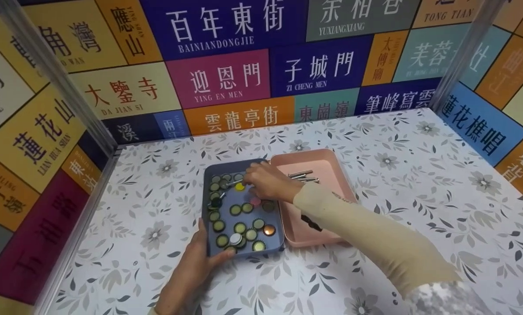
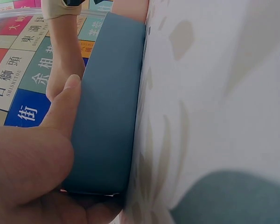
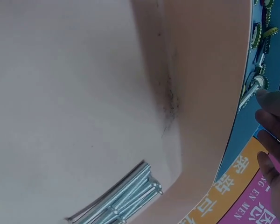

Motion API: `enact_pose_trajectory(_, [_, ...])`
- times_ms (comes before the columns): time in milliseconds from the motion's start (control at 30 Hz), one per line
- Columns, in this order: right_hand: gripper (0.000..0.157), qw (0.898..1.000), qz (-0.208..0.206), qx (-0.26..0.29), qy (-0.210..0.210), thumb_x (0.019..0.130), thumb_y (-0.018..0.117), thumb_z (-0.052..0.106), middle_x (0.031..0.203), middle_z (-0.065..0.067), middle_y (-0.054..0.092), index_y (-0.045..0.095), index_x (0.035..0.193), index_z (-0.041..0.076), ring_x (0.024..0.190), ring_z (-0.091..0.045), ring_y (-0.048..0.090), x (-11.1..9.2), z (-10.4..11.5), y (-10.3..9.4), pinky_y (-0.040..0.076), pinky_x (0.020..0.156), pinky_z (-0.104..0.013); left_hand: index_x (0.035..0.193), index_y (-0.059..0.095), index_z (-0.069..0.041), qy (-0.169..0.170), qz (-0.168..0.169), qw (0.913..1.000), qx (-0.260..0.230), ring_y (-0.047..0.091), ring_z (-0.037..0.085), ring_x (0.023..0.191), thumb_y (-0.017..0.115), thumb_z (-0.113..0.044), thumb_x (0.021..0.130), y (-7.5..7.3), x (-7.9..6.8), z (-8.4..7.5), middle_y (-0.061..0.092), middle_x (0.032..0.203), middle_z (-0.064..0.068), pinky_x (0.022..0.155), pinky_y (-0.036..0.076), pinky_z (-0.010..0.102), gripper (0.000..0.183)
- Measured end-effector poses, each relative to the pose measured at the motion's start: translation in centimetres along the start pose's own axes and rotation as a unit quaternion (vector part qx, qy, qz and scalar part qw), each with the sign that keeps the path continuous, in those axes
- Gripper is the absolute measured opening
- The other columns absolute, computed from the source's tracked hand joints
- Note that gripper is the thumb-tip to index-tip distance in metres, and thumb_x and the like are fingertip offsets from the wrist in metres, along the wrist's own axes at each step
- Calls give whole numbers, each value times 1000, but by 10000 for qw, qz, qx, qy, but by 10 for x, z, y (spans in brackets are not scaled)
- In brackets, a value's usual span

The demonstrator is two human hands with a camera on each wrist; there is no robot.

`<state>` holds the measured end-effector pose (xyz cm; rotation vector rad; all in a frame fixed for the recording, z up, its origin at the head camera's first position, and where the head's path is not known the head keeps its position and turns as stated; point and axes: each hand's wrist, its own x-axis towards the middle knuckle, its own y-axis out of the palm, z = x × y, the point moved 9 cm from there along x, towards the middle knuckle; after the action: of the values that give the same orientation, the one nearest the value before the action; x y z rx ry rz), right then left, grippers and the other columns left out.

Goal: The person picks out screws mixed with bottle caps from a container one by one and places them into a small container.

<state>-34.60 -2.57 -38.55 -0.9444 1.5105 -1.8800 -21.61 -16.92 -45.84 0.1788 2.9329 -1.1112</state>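
My left hand grips the near left corner of a blue tray, its thumb along the front wall and its fingers at the left side. Many bottle caps lie inside, mostly with their hollow side up; a yellow cap, a pink cap and an orange cap stand out. Over the tray's far part, my right hand pinches a silver screw between thumb and fingers. Another screw lies among the caps on the left.
A pink tray adjoins the blue one on the right, under my right forearm. Several silver screws are bunched in it. The flowered tabletop runs back to panels printed with coloured place signs.
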Motion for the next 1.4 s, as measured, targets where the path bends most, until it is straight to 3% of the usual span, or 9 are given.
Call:
enact_pose_trajectory(567, [21,9997,102,130,-195,90,72,8,105,-13,71,75,110,3,97,-31,61,20,14,3,49,83,-45,155,0,12,174,-56,9997,-145,42,46,139,83,-36,80,0,3,-5,38,151,36,118,30,58,122])
enact_pose_trajectory(1033, [24,9996,159,249,-11,89,74,11,106,-12,72,76,113,7,97,-30,63,32,16,14,52,86,-44,156,2,11,-438,172,9989,85,34,49,144,81,-47,81,2,3,4,29,155,38,119,30,57,124])
enact_pose_trajectory(1400, [23,9989,104,459,-15,87,73,5,107,-13,73,77,110,6,100,-31,64,45,25,24,54,88,-45,154,2,15,-201,112,9997,39,36,50,142,82,-40,82,1,2,2,32,152,40,117,32,58,121])
